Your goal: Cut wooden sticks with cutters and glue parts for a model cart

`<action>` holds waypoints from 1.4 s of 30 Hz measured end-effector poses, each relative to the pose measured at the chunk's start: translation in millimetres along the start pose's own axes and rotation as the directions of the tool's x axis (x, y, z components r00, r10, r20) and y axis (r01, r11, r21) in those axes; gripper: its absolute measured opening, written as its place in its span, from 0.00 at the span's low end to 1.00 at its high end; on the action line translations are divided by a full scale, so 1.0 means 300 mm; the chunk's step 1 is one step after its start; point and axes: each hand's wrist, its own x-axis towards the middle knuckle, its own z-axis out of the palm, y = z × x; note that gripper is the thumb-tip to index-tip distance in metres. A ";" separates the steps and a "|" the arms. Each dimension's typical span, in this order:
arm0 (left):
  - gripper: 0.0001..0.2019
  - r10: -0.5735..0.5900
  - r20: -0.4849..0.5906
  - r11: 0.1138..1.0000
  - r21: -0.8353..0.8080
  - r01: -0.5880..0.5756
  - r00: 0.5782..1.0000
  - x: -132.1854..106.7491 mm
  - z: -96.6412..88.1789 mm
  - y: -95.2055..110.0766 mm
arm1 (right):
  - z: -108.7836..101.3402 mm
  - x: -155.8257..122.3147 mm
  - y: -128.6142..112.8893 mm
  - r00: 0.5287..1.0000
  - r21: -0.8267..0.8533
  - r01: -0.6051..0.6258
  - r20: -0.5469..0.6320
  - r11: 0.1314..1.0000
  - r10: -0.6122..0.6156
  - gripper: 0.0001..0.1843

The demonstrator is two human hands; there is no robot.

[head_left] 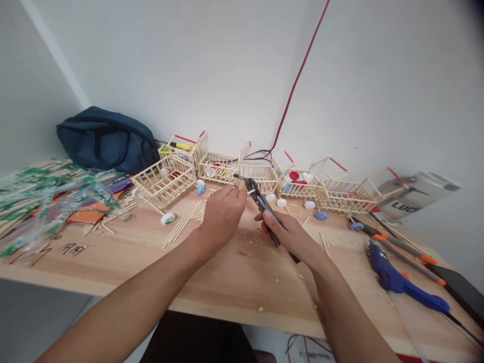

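The right hand (293,237) is wrapped tight around the handles of the cutters (260,201), whose nose points to 11 o'clock; the left hand (223,214), at its 9 o'clock, has its fingers pinched on a short stick (251,191) at that nose, just in front of the row of stick baskets (260,174); a clean cut likely wants the stick square in the blades, fingertips back, squeeze steady; on the counter (234,282), at 3 o'clock, a grey packet (406,204) reads "LUC"; pen marks at 9 o'clock are illegible.
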 end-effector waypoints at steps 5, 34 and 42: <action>0.10 -0.024 0.037 1.000 -0.002 0.024 0.999 -0.003 -0.002 0.010 | 0.004 0.000 -0.017 1.000 -0.053 -0.025 -0.011 0.998 0.024 0.36; 0.13 0.168 0.639 -0.123 -0.742 0.659 0.750 0.047 0.003 -0.111 | -0.031 -0.003 -0.004 0.998 0.023 0.015 0.059 1.000 -0.016 0.33; 0.14 0.190 0.617 -0.080 -0.766 0.638 0.764 0.049 -0.005 -0.121 | -0.025 -0.008 -0.023 0.989 -0.233 0.094 -0.092 0.968 -0.118 0.28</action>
